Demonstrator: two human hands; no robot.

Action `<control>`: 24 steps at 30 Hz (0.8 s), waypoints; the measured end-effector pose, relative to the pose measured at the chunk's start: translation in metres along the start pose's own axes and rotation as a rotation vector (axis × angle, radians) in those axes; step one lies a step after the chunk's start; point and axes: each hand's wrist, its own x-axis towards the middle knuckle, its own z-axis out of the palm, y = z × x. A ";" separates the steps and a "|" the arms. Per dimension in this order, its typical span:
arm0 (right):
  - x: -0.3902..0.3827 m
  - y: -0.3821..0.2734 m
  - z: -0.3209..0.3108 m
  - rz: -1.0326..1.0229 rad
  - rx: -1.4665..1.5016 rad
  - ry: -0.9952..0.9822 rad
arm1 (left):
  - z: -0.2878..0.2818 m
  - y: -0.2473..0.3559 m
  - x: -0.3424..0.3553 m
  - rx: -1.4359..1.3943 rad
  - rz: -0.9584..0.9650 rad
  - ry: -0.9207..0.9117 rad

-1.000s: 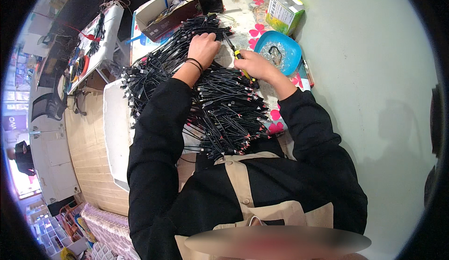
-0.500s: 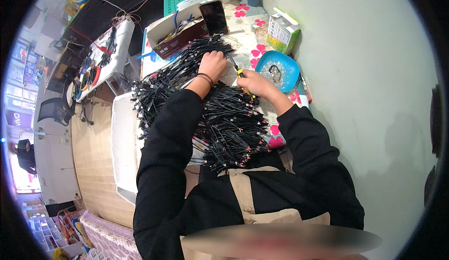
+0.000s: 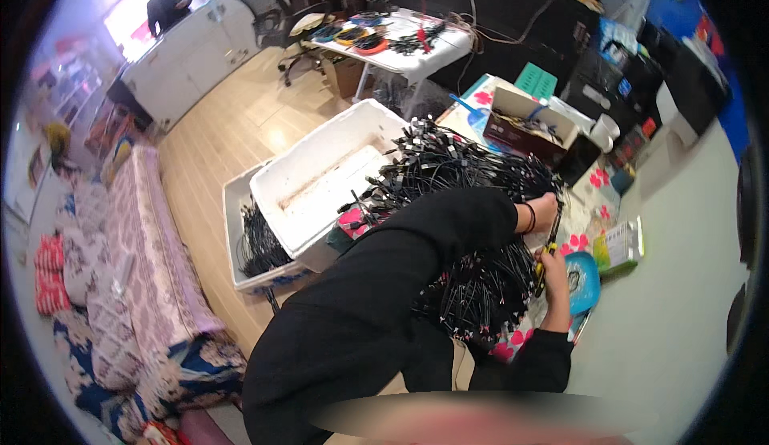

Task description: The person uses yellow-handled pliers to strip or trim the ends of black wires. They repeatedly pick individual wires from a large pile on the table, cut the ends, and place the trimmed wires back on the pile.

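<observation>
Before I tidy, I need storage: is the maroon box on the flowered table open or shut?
Open: the maroon box has its top uncovered, and jumbled things show inside.

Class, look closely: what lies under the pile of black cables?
A pale cover with pink flowers shows along the right edge of the pile of black cables. What lies beneath the middle cannot be seen: the cables cover it, and the left sleeve hides part.

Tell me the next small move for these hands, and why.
I'd probably ease the yellow-and-black tool slightly closer to the black cables at the left hand: the right hand grips it with its tip pointing toward the left hand, which is at the edge of the cable pile.
</observation>
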 end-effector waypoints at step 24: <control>-0.019 0.000 0.006 -0.117 -0.034 0.090 | -0.062 -0.068 -0.066 -1.236 -0.406 0.806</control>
